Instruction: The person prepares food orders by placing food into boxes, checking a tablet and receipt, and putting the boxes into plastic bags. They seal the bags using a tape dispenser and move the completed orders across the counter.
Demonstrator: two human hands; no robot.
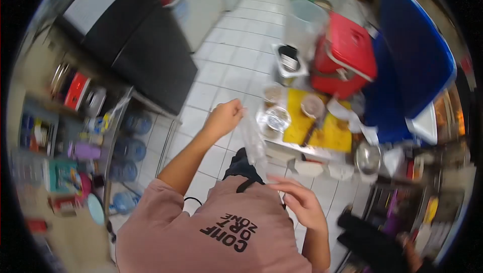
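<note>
My left hand (224, 118) is raised in front of me, fingers closed on the top of a clear plastic bag (253, 142). The bag hangs down and to the right, toward my chest. My right hand (298, 200) sits lower, just under the bag's bottom end, with its fingers spread and pointing at it. Whether they touch the bag is blurred. My pink shirt (221, 228) with black lettering fills the bottom of the view.
A metal table holds a yellow cutting board (327, 129), small bowls (313, 106), a foil-lined dish (275, 118) and a metal bowl (368, 158). Behind stand a red cooler (347, 57), a clear jug (303, 24) and blue plastic (412, 57). Left: cluttered shelves (65, 137), water bottles (132, 148), a black cabinet (146, 52).
</note>
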